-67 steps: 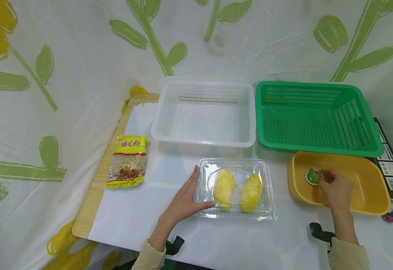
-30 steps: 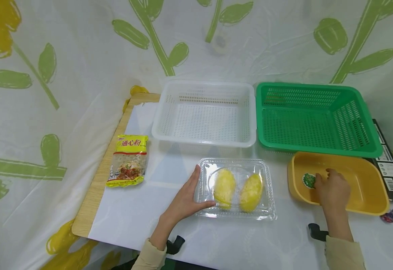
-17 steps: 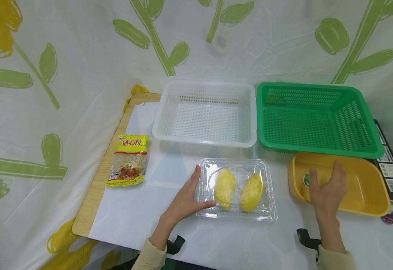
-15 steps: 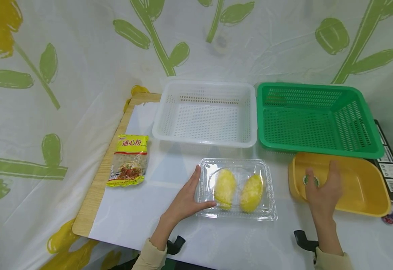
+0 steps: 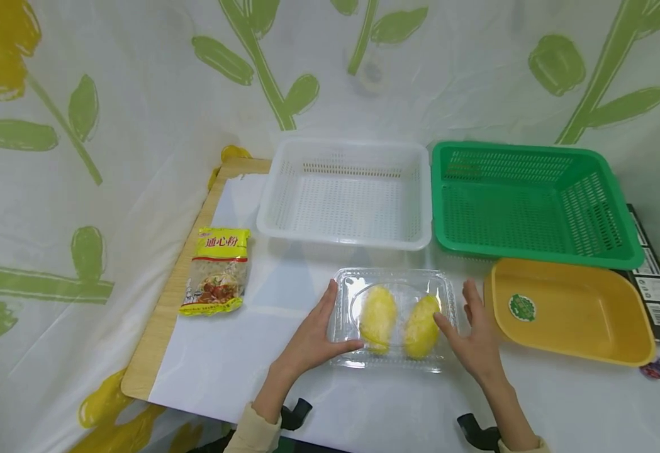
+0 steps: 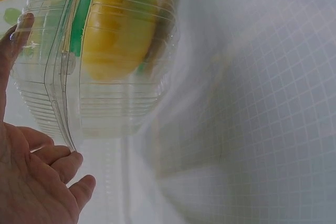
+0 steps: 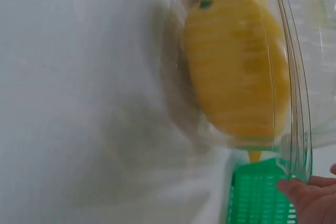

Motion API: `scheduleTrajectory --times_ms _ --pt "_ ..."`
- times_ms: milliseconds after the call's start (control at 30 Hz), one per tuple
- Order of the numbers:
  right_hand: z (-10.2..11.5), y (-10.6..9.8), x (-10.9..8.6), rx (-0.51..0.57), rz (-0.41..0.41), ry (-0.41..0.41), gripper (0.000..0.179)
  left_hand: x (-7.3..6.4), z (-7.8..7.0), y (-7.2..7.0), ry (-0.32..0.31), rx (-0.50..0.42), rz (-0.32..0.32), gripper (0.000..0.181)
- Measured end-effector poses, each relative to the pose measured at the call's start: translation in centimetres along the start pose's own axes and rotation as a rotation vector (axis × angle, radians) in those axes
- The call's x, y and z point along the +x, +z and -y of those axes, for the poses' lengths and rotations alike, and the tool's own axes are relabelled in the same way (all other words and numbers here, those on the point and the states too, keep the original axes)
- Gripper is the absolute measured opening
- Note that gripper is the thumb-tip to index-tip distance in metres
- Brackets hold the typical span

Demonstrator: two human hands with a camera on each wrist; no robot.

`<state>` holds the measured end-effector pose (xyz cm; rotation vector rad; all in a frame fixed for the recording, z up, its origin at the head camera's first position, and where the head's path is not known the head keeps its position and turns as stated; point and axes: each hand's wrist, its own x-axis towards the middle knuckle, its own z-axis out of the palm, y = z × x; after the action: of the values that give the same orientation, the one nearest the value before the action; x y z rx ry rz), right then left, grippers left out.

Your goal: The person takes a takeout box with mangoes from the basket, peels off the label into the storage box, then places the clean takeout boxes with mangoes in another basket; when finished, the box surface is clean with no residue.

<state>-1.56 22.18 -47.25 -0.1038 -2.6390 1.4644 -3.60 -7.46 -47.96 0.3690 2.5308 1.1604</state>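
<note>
A clear plastic clamshell box (image 5: 394,365) holds two yellow oval fruits (image 5: 378,318) that look like mangoes. My left hand (image 5: 309,336) rests at the box's left side, fingers straight along its edge and thumb reaching over the front left corner. In the left wrist view, fingertips (image 6: 76,156) touch the rim. My right hand (image 5: 477,343) is at the box's right side with fingers spread and thumb overlapping the lid. Its fingertips are right at the rim in the right wrist view. A round white disc with a green pattern (image 5: 522,307) lies in the yellow basin (image 5: 590,352).
Behind the box stand a white basket (image 5: 343,238) and a green basket (image 5: 539,251). On the left lies a macaroni bag (image 5: 214,272). A black box with white labels (image 5: 655,286) and a small purple-red wrapped item (image 5: 652,369) are at the far right.
My right hand has let go of the green-patterned disc, left it in the yellow basin, and moved left to the clear box. My left hand has stayed at the box.
</note>
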Motion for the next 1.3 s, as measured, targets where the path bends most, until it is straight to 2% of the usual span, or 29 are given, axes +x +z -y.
scheduleTrajectory --times_ms 67,167,400,533,633,800,1000,1133,1300 --pt "0.0 0.3 -0.3 0.0 0.09 0.064 0.089 0.0 0.0 0.1 -0.008 -0.006 0.004 0.118" --pt "-0.3 0.6 -0.6 -0.002 0.173 0.126 0.091 -0.1 0.1 0.1 -0.007 -0.017 0.006 0.117" --pt "-1.5 0.1 -1.2 0.112 0.278 0.19 0.084 0.1 0.2 0.1 -0.001 -0.002 0.003 0.117" --pt "-1.6 -0.5 -1.6 0.193 0.341 0.232 0.078 0.1 0.2 0.2 0.003 0.005 0.005 0.117" --pt "-1.5 -0.8 -1.7 0.214 0.368 0.255 0.076 0.2 0.2 0.2 0.011 0.008 0.004 0.118" --pt "-1.2 -1.1 -2.1 0.184 0.383 0.267 0.074 0.2 0.0 0.1 0.019 0.013 0.01 0.117" --pt "-0.6 -1.7 -3.0 0.25 0.355 0.368 0.074 0.2 -0.2 0.4 0.057 -0.01 0.033 0.117" --pt "-0.3 -2.4 -3.6 0.265 0.324 0.404 0.074 0.5 -0.6 0.5 0.099 -0.013 0.036 0.119" --pt "-0.3 -3.5 -4.5 0.257 0.296 0.422 0.071 1.2 -1.5 0.5 0.104 -0.019 0.096 0.119"
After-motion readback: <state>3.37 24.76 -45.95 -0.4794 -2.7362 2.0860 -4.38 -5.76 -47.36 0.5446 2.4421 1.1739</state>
